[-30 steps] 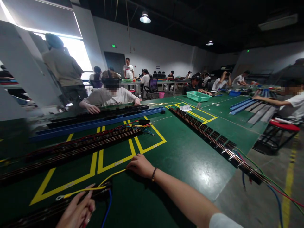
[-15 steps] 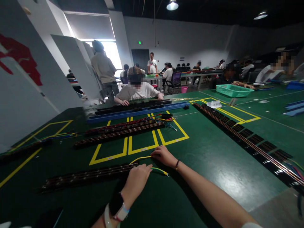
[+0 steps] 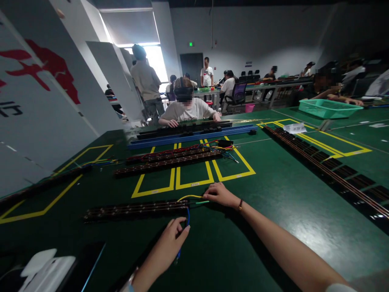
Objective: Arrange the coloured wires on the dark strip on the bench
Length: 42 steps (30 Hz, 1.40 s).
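Observation:
A dark bar with copper-coloured strips (image 3: 136,209) lies across the near part of the table, and wires come out of its right end. My right hand (image 3: 221,195) is closed, its fingertips pinching a yellow wire (image 3: 191,196). A green wire (image 3: 201,202) also runs in under those fingers, which hide both wires' far ends. Below the bar's end my left hand (image 3: 172,241) has curled fingers, thumb and forefinger at a blue wire (image 3: 188,215). That wire bends downward behind the hand and reappears beneath it.
Beyond the hands lie more bars with wires (image 3: 170,162) over yellow tape outlines, then blue rails (image 3: 194,137) before a seated person. A long bar (image 3: 322,166) runs along the right. A green basket (image 3: 330,108) stands at the far right; white objects (image 3: 45,267) lie near left.
My left hand has moved down from the green wire to the blue wire, which now shows. The green wire now runs to my right hand, which keeps the yellow wire. The view has shifted.

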### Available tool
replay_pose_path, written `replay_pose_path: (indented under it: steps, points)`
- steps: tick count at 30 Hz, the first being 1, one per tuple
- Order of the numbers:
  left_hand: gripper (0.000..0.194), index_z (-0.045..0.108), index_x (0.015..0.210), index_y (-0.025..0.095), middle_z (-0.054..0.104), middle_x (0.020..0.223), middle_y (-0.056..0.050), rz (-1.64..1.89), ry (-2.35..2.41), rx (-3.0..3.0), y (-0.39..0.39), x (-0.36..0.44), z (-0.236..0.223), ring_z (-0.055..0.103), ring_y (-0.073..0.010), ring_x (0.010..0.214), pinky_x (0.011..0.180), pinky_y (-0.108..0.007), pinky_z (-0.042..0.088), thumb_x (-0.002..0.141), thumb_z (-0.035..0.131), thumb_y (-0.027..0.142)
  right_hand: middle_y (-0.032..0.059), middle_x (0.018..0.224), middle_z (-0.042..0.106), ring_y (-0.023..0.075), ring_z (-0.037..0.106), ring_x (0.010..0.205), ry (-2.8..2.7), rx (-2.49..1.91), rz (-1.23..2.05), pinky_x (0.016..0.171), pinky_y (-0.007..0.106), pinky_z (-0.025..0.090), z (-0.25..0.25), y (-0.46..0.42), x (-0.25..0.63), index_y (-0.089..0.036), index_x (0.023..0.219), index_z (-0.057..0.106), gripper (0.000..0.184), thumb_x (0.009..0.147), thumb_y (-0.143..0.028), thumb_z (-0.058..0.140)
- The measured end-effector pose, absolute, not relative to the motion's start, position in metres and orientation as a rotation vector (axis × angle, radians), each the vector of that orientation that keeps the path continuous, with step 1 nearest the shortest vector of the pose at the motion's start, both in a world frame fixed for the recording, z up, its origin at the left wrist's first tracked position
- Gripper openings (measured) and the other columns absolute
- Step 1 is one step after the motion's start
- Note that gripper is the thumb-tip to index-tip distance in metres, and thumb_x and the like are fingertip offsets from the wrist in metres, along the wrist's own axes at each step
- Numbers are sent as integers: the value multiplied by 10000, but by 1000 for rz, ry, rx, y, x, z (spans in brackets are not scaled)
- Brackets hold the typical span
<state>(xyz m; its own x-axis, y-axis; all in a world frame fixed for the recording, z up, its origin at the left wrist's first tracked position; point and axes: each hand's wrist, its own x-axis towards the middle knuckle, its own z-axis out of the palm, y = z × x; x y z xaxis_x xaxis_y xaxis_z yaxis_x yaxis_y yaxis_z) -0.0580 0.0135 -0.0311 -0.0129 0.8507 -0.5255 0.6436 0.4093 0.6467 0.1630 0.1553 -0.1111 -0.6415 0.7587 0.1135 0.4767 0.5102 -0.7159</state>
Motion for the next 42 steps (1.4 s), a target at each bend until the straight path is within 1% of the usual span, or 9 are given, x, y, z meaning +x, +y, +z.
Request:
replay_pose_path:
  steps: [5,8,10,15,21,27,33,38,42]
  points:
    - [550,444,1265,119,537,1156,-132,598,1416,790,25,-31,-33,565,-172,972,897,-291,431,785,581,349,3,766,633,115,540,733,-2266,-1001,1036,816,276,315,-107,150,165,-163,852,676,357,859,-495,545]
    - [412,498,1167,86,527,1215,-163,765,1246,543,31,-14,-29,568,-187,1030,971,-317,419,794,581,242,6,786,653,116,550,733,-2302,-895,1076,814,261,332,-107,149,167,-172,954,684,355,886,-475,512]
    - [316,514,1103,66,544,1192,-187,837,1177,449,35,-6,-29,587,-185,991,977,-343,423,819,537,203,6,791,664,124,556,756,-2335,-833,1081,825,261,330,-109,149,168,-186,1030,680,351,905,-453,490]
    - [352,478,1130,41,558,1160,-218,832,1165,368,48,6,-37,616,-190,920,972,-394,431,870,481,277,8,845,670,135,550,787,-2353,-850,985,851,281,309,-114,148,168,-214,1011,696,325,878,-462,532]
    - [440,435,1223,48,517,1229,-216,913,1122,338,61,11,-57,574,-206,1084,1025,-373,414,876,485,314,33,890,643,110,551,782,-2270,-728,1062,764,226,377,-109,141,165,-144,1016,668,293,891,-371,533]
    - [448,422,1246,96,499,1262,-193,957,1061,286,64,14,-51,535,-209,1151,1048,-382,396,865,505,318,51,881,603,127,509,813,-2307,-764,833,764,251,369,-104,134,162,-162,1060,658,280,915,-340,498]
    - [310,479,1142,117,544,1203,-149,989,1053,270,65,14,-55,549,-195,1123,990,-355,449,855,520,226,57,895,582,152,454,810,-2475,-874,373,756,299,326,-98,114,154,-208,1098,620,260,935,-290,434]
    - [183,500,1014,107,588,1110,-114,1059,1058,292,64,10,-77,582,-152,1031,921,-290,488,857,517,200,87,1044,561,187,440,950,-2544,-854,236,885,333,325,-89,93,152,-164,1199,549,339,922,-323,435]
    - [178,510,1016,110,590,1100,-91,1053,1028,275,64,7,-82,578,-124,1013,896,-246,492,850,521,174,85,1247,495,200,408,1077,-2570,-869,226,975,356,287,-84,86,153,-159,1238,523,368,911,-309,443]
